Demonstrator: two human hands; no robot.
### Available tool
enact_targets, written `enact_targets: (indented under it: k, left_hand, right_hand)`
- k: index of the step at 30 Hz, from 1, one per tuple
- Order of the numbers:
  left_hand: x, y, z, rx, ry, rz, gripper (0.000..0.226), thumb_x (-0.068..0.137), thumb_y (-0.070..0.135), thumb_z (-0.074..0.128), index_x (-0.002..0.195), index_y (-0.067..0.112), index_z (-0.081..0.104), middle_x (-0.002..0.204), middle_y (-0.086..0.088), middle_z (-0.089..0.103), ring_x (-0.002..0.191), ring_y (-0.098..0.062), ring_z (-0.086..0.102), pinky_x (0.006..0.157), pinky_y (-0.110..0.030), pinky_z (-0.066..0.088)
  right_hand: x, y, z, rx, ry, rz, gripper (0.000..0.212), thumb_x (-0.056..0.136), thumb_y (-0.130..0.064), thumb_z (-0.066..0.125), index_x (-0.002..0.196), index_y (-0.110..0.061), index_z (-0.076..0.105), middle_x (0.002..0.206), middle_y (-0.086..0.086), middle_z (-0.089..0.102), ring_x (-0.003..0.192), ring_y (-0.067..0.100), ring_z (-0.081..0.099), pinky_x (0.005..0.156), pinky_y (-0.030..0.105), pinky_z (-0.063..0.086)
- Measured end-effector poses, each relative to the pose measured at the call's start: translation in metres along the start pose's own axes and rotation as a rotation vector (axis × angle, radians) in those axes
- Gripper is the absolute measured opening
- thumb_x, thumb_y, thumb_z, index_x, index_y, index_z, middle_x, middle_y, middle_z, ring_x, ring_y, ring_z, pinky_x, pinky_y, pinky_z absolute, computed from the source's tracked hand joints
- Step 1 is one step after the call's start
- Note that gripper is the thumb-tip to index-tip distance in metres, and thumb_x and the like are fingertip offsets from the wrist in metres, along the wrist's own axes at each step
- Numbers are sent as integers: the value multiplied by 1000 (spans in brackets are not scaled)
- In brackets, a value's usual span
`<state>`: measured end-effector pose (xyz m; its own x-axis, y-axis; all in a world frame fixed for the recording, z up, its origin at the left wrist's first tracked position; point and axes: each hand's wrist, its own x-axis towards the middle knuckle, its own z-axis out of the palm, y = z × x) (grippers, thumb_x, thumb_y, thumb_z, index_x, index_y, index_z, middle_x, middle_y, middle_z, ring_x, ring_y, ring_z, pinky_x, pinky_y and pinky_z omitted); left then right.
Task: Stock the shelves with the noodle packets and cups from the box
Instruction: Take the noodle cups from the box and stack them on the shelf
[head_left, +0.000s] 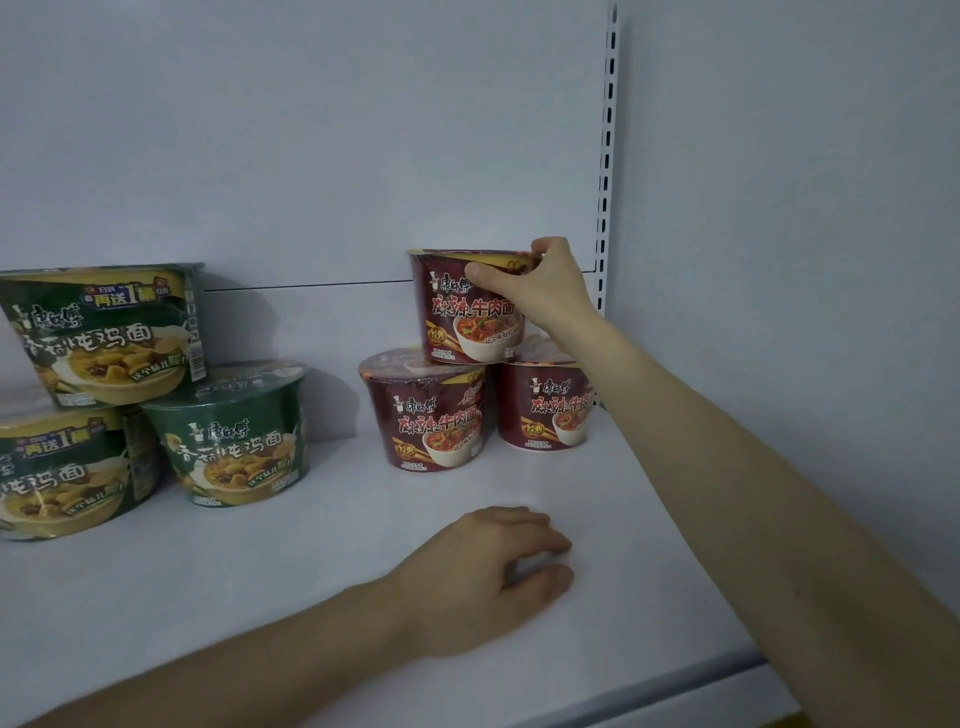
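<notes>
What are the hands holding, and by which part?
The right hand grips the top red noodle cup at its rim; the left hand holds nothing.

Right hand (540, 285) outstretched, gripping top red cup (467, 332), left hand (483, 569) palm down, fingers loosely curled

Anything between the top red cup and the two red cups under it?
Nothing visible. The top red cup sits across the lids of the two lower red cups, right hand gripping its rim. The left hand rests on the shelf, apart from the stack.
</notes>
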<state>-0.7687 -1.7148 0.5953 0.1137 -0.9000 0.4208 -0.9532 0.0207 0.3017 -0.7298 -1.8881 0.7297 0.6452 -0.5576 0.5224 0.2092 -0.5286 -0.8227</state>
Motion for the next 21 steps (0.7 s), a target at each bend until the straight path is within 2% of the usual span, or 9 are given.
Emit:
enact_targets:
  k: [4, 7, 10, 13, 16, 18, 20, 21]
  left_hand:
    - [1, 1, -1, 10, -9, 2, 55, 85, 45, 38, 118, 7, 63, 116, -15, 62, 110, -11, 41, 91, -4, 26]
    - [1, 1, -2, 23, -23, 4, 54, 86, 43, 38, 117, 7, 63, 115, -15, 63, 110, -12, 41, 91, -3, 25]
    - [0, 1, -3, 45, -42, -6, 56, 87, 45, 34, 113, 6, 63, 111, -15, 63, 106, -16, 48, 92, -17, 34]
    - [-2, 0, -4, 199, -35, -11, 62, 88, 50, 24, 99, 4, 64, 99, -13, 64, 96, -25, 56, 85, -35, 42]
    - [-4, 6, -10, 360, 6, 79, 58, 91, 46, 22, 86, 7, 64, 82, -8, 63, 78, -27, 58, 73, -37, 49]
    - [-5, 18, -17, 417, -11, 90, 70, 85, 52, 11, 97, 10, 66, 94, -7, 67, 88, -27, 60, 79, -37, 49]
    - [-12, 32, -27, 451, 17, 96, 79, 79, 55, 4, 106, 13, 65, 105, -5, 67, 96, -24, 60, 83, -37, 49]
    - [-18, 41, -33, 443, 37, 112, 76, 80, 53, 6, 104, 13, 66, 103, -5, 68, 93, -24, 62, 80, -37, 51]
  right_hand:
    - [0, -1, 0, -1, -31, 26, 99, 65, -41, 80, 139, -6, 24, 135, 8, 45, 123, 21, 48, 104, 36, 42]
    - [-3, 0, -4, 30, -40, 40, 104, 69, -43, 77, 144, -6, 15, 145, 10, 36, 132, 22, 39, 108, 34, 36]
    - [-10, 2, -12, -43, 105, -8, 81, 84, -44, 62, 143, -6, 21, 146, 11, 35, 133, 22, 37, 103, 30, 33]
    - [-20, 6, -23, -237, 224, -66, 48, 96, -32, 41, 134, -3, 40, 136, 10, 47, 123, 22, 46, 95, 27, 36]
    - [-33, 7, -30, -437, 154, -89, 29, 97, -27, 36, 103, -6, 56, 102, 9, 59, 93, 22, 53, 76, 27, 36]
    - [-44, 2, -31, -551, 59, -113, 24, 96, -25, 39, 84, -10, 54, 87, 5, 57, 82, 20, 51, 71, 27, 35]
    - [-57, -7, -26, -570, -6, -151, 25, 94, -23, 42, 83, -7, 58, 90, 7, 63, 83, 20, 55, 73, 28, 40]
    - [-66, -13, -23, -563, -25, -170, 27, 94, -23, 43, 89, -5, 62, 95, 7, 66, 87, 20, 58, 76, 29, 42]
